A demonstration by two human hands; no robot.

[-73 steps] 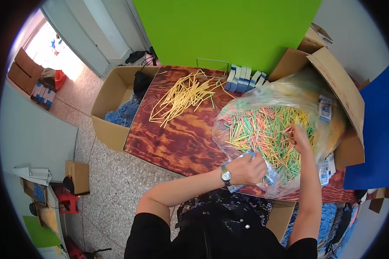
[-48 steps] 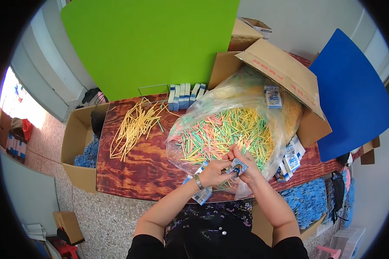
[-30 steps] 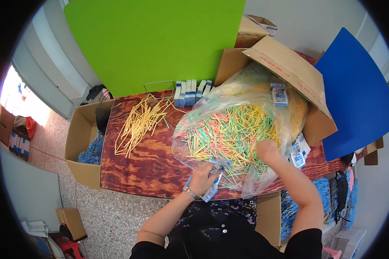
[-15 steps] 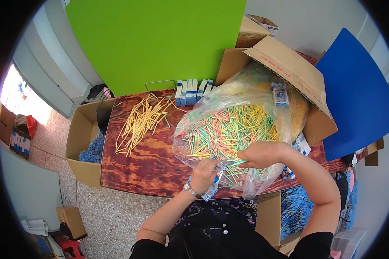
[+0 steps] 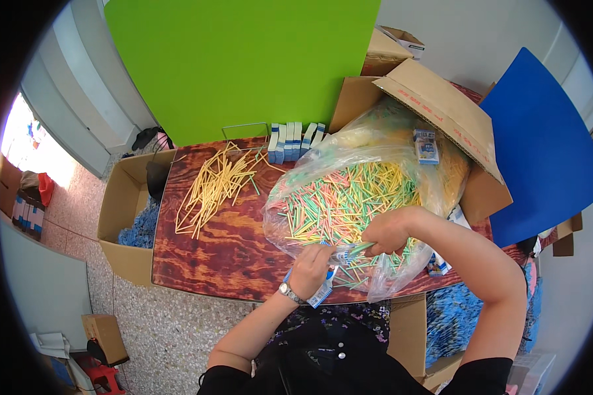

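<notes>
Over the near edge of the plastic bag, both my hands meet at a small blue-and-white packet (image 5: 342, 255). My left hand (image 5: 310, 271), with a watch on the wrist, is closed on it; more blue-and-white wrapper (image 5: 321, 294) hangs below the fingers. Closed around a small bunch of thin coloured sticks (image 5: 360, 248), my right hand (image 5: 390, 232) has their left ends at the packet's mouth. How deep they go inside I cannot tell. Beneath and beyond my hands, the clear plastic bag (image 5: 381, 288) lies spread open, heaped with pink, green and yellow sticks (image 5: 349, 204).
Longer yellow sticks (image 5: 221, 184) are piled on the left of the wooden table (image 5: 217, 263). Behind stand blue-and-white packs (image 5: 290, 141) in a row. A tilted cardboard box (image 5: 441, 99) holds the bag's back; a filled packet (image 5: 426, 146) rests there. Open cartons (image 5: 122, 260) flank the table.
My right hand has turned slightly and its elbow has swung outward. The sticks' ends now show more within the packet's mouth. My left hand has barely moved.
</notes>
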